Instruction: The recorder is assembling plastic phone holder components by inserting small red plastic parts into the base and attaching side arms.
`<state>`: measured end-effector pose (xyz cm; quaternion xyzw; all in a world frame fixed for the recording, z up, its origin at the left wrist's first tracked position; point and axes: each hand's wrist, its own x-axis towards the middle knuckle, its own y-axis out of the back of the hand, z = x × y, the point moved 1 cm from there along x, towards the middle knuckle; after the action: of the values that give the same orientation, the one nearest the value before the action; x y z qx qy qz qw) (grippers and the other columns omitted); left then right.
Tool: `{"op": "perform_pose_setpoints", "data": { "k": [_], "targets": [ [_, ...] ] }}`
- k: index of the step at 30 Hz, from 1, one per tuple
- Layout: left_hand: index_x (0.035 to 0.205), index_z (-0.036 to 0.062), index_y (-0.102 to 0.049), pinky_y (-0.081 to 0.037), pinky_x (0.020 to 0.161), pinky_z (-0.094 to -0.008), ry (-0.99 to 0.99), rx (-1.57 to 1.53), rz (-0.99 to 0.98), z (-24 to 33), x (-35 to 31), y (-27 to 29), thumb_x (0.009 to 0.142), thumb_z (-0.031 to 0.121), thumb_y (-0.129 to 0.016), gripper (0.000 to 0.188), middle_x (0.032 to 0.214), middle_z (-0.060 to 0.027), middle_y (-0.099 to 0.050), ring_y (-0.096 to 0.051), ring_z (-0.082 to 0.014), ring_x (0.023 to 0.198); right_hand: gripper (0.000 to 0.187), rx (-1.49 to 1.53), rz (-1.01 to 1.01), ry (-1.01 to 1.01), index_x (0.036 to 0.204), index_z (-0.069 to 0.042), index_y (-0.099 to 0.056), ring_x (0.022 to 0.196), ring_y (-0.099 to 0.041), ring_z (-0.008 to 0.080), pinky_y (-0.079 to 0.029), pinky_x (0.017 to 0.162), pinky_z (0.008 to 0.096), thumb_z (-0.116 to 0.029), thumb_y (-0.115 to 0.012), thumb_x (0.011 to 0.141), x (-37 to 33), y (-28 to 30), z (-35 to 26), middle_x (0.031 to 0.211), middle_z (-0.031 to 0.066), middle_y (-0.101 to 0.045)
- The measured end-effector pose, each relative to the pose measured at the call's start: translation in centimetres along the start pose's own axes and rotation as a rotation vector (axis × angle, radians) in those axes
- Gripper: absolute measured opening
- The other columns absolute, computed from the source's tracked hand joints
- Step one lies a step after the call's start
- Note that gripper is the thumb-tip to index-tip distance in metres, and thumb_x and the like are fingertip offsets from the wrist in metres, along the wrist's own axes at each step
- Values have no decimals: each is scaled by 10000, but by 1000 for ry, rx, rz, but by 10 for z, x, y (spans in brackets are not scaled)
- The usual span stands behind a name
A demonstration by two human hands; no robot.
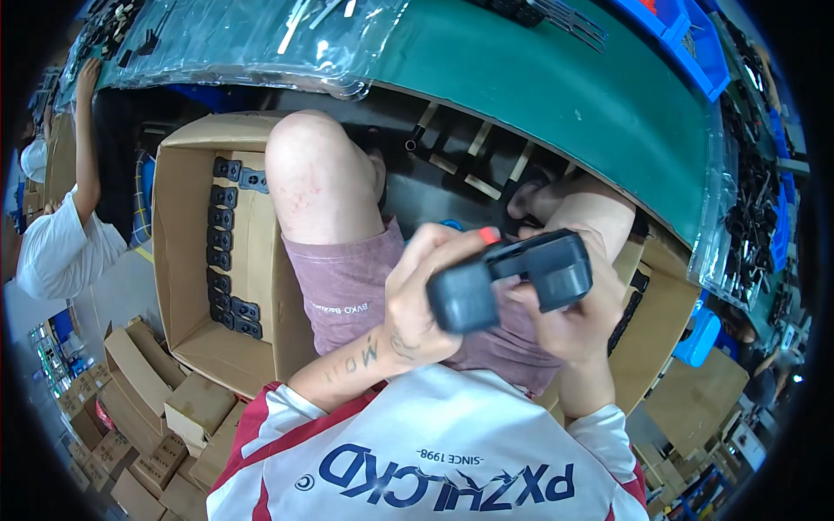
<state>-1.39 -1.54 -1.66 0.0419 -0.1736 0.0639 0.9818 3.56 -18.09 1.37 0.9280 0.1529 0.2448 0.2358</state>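
Head view shows the person seated, knees apart, with both bare hands raised over the lap around a black part (465,297). This part is slightly blurred; it has two bulky ends joined by a narrower bar, and it is held in the air above the purple shorts (343,286). The left hand (415,300) has its fingers clamped on the rounded left end, and a small red patch shows at one fingertip. The right hand (586,317) is at the blocky right end, fingers closed on it from behind and below, though some of them are hidden. Left of the knees stands an open carton (181,286) with a row of small black pieces (221,217) along its inner side; another carton (656,334), on the right, also holds black pieces. Beyond the knees runs a green worktop (556,95), with clear plastic sheeting (217,52) over its left part and a blue bin (710,69) at its right. At far left, a co-worker in a white shirt (74,252) reaches toward the sheeting.
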Motion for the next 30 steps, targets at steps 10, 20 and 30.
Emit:
{"op": "perform_pose_setpoints", "data": {
  "k": [10,20,30],
  "targets": [
    [1042,-29,-590,-411,588,-162,572,-737,-72,-11,-4,6,811,-84,-590,238,823,-42,-567,-494,-73,658,96,421,-181,-206,668,-21,-597,404,-319,89,-267,390,220,-45,-690,680,2,-15,16,497,-20,-465],
    [1076,3,-586,-443,696,-209,555,-501,-78,-25,5,6,777,-49,-643,309,880,-62,-566,-530,-121,748,240,407,12,-278,794,-2,-579,642,-535,142,-435,601,235,-100,-762,674,4,-22,31,765,70,-609],
    [1055,30,-597,-422,895,-323,26,-425,69,-4,22,-29,710,0,-676,355,1105,-118,-495,-518,-245,1008,364,636,258,132,937,-27,-569,904,-624,256,-505,823,362,-118,-799,670,13,-31,14,980,144,-628]
  ]
}}
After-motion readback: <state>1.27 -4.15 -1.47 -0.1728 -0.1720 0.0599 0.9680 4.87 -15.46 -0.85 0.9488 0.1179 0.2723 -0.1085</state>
